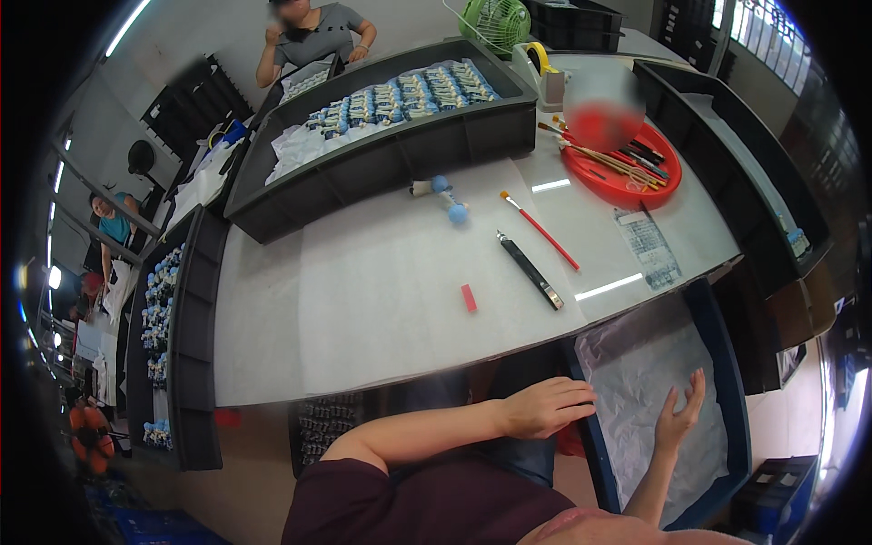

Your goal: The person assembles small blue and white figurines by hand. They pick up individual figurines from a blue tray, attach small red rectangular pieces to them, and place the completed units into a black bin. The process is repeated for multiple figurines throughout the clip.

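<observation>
My left hand (548, 408) reaches across my body to the left rim of a blue tray (738, 400), fingers loosely stretched and nothing seen in them. Whether the fingertips touch the rim I cannot tell. Over the right part of the tray my right hand (681, 416) is raised, fingers apart and holding nothing. Crumpled whitish sheeting (643, 368) lines the tray. On the table lie two small blue-and-white figurines (447, 194), a red-handled brush (542, 232), a black craft knife (530, 271) and a pink block (468, 298).
A large grey crate (381, 163) of figurines spans the table's back. Another crate (195, 354) stands left, a long dark tray (754, 163) right. A red dish (668, 186) holds brushes and sticks near a tape dispenser (542, 80) and green fan (495, 25). People sit beyond.
</observation>
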Demonstrator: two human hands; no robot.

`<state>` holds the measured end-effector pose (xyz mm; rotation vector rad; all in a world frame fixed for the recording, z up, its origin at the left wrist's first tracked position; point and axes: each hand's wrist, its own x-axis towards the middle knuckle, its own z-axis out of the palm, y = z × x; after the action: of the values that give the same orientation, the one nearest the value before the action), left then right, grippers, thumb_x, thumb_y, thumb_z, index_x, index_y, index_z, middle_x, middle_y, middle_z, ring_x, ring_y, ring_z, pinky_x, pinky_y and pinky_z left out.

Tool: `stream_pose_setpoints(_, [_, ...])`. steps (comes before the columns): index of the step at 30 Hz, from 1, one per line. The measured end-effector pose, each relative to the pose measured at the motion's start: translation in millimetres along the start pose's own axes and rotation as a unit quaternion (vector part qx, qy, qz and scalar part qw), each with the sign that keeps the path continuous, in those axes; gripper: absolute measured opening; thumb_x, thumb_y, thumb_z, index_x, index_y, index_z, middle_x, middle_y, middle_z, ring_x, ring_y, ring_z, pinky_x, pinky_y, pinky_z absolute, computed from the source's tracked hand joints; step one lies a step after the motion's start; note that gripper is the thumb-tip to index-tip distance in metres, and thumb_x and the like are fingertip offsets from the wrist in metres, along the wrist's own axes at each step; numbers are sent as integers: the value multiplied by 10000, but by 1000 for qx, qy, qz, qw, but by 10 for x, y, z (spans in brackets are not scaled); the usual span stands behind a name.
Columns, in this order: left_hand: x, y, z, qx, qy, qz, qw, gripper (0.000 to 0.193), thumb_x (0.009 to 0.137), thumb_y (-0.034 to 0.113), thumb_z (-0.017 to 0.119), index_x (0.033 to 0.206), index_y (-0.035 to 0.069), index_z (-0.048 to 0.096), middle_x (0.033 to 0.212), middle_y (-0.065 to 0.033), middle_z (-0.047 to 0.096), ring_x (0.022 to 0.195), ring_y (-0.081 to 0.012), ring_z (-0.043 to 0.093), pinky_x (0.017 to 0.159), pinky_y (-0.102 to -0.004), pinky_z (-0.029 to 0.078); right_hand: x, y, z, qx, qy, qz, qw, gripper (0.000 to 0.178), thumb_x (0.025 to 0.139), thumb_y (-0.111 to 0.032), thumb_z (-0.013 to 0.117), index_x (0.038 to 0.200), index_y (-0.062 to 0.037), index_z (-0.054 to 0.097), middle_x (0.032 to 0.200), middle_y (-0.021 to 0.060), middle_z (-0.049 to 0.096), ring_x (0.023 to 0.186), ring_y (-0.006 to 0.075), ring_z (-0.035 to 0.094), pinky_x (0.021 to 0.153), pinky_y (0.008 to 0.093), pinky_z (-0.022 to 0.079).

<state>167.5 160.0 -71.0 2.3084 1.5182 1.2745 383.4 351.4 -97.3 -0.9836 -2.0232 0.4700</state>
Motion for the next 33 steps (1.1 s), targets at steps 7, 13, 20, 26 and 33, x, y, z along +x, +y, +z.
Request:
stream_pose_setpoints(7, [-359,345,-1316,281,172,-83,940,266,687,-62,618,947,-9,604,983,-145,613,891,-296,606,800,-394,472,-311,-374,594,192,-165,20,967,489,792,42,551,1263,-18,436,1246,164,503,1063,262,550,812,318,470])
stream_pose_setpoints(13, [-877,77,-1751,371,219,-387,816,362,795,144,608,1116,-10,541,1194,-212,500,1101,-366,473,933,-434,375,-365,35,546,372,-148,230,887,596,826,-45,581,1360,-55,316,1106,149,591,908,178,605,694,255,483])
stream_pose_setpoints(20, [-1146,-36,-1685,388,141,-444,796,401,872,253,549,1172,-11,519,1295,-230,423,1201,-372,387,1005,-441,303,-102,73,364,417,4,429,801,743,808,-97,514,1391,61,81,952,157,648,733,152,582,602,242,437])
stream_pose_setpoints(26, [-1067,-94,-1686,399,128,-418,806,408,879,273,523,1162,-22,520,1279,-242,431,1184,-387,394,984,-463,317,-952,-1044,380,389,-321,313,805,621,790,-67,580,1344,36,319,891,116,667,685,123,609,540,222,469])
stream_pose_setpoints(33, [-1078,-94,-1629,414,123,-411,803,426,878,307,513,1159,-13,528,1268,-236,444,1185,-368,394,984,-461,310,-698,-419,698,42,-86,116,989,359,756,-50,584,1113,-14,568,803,125,623,680,215,599,640,296,471])
